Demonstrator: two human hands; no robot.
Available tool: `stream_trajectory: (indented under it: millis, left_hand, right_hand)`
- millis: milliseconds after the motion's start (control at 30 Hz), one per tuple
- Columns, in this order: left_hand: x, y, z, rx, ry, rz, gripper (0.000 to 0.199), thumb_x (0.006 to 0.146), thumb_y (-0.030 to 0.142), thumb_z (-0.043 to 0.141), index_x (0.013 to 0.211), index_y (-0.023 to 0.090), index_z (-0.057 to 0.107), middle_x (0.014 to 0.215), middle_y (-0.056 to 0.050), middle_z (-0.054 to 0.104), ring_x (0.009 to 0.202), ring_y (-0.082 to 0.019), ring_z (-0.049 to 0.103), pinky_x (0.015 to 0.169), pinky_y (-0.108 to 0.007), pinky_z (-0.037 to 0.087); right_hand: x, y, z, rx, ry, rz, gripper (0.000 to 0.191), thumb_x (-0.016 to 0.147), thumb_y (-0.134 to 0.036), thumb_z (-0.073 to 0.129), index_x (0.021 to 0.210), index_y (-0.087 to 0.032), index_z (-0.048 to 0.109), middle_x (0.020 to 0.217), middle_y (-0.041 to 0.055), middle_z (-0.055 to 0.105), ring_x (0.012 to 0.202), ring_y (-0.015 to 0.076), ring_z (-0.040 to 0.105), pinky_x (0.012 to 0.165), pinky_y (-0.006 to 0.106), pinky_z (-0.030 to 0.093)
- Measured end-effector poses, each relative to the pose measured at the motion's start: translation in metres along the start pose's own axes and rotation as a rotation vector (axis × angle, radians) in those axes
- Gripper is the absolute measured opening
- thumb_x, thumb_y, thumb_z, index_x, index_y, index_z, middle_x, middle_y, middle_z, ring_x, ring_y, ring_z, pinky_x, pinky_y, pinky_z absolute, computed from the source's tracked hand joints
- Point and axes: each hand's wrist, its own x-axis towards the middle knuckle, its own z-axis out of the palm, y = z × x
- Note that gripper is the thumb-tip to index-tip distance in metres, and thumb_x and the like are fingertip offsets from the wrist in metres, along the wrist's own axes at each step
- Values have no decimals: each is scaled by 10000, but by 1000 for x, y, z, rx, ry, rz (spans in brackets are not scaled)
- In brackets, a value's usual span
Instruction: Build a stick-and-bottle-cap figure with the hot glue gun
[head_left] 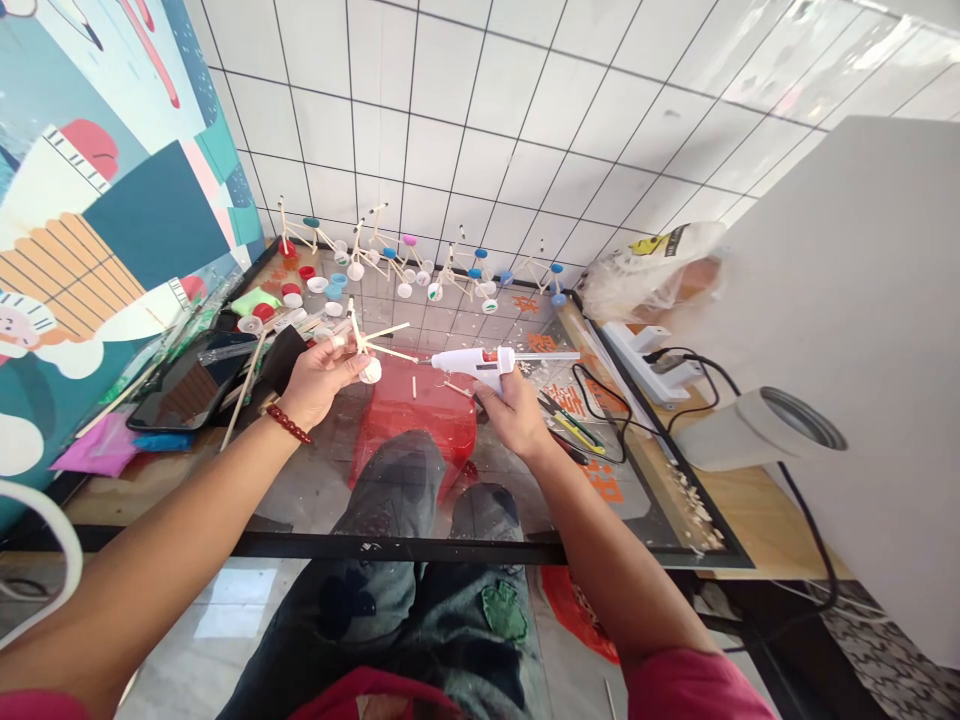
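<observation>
Between the fingers of my left hand [324, 382] is a small figure made of wooden sticks [384, 347], with a round white cap [370, 371] at its lower part. My right hand [511, 408] is wrapped round the handle of a white glue gun [472, 364], which has a clear glue stick at its back. The gun's nozzle points left and is at the tip of one stick of the figure; whether they touch is too small to tell. A short loose stick [414, 387] lies on the glass tabletop below.
Several stick figures with coloured caps [480, 272] line the back of the table. Loose caps, a black phone [196, 382] and a pink packet [97, 443] lie left. Cutters [574, 425], a cable, a power strip [651, 362] and a grey cylinder [750, 428] are right.
</observation>
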Motion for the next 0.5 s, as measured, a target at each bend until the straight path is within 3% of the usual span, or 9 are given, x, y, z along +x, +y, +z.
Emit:
stream_trajectory:
  millis: [500]
  left_hand:
    - [5,-7,-4,28,-9,44,543,508,340,969,976,161,760,1009,-78,730,953,-232,686,738,-327,590]
  right_hand:
    - [1,18,5,195,-50,-54,407,920,-493,537,1169,-179,611,988,78,721,845,235,662,820,387,557]
